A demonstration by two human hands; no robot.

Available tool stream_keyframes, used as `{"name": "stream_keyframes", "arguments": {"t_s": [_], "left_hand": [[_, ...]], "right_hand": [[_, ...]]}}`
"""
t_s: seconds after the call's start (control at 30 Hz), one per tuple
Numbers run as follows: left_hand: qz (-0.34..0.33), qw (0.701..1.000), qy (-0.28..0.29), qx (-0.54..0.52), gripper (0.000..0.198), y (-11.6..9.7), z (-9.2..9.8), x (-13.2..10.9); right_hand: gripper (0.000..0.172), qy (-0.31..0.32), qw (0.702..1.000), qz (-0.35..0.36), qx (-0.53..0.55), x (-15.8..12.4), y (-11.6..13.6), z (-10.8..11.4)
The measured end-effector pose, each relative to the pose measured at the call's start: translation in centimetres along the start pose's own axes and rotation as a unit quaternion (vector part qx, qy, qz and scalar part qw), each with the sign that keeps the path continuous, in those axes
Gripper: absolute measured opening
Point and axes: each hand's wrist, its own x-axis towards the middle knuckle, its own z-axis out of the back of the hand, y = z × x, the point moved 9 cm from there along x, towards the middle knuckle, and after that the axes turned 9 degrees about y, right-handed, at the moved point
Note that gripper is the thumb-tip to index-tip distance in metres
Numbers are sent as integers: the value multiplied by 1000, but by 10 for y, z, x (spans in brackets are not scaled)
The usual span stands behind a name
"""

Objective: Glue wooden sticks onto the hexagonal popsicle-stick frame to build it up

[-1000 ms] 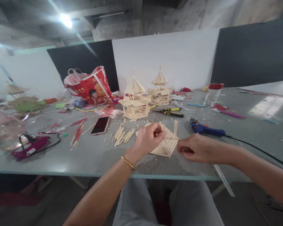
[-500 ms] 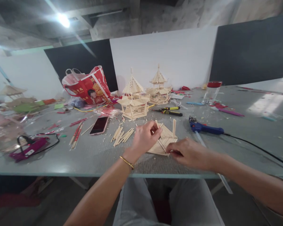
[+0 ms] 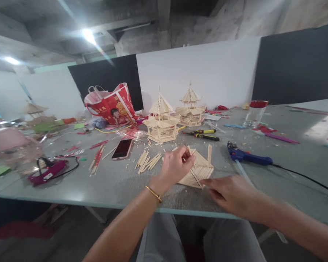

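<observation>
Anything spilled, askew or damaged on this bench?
Nothing looks damaged, but small wood chips litter the grey table around the fan-shaped panel of pale wooden sticks held by the left hand; one stick stands upright at its edge, and loose pale sticks lie scattered beside it.

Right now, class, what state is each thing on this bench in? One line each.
left hand, fingers pinched on a stick at the roof panel
right hand, open, beside the panel's near corner
roof panel, lying down, one post upright
phone, face up, screen dark
glue gun, lying down, cord attached
jar, upright, red lid on
red bag, standing, mouth open
</observation>
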Motion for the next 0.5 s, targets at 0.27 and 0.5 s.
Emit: {"name": "stream_keyframes", "arguments": {"t_s": [0.27,0.5], "left_hand": [[-8,1000,21,-10,11,1,-6,0],[-57,997,55,13,8,-13,-19,6]], "right_hand": [[22,21,996,65,53,-41,26,0],[20,-135,984,101,54,-69,58,3]]}}
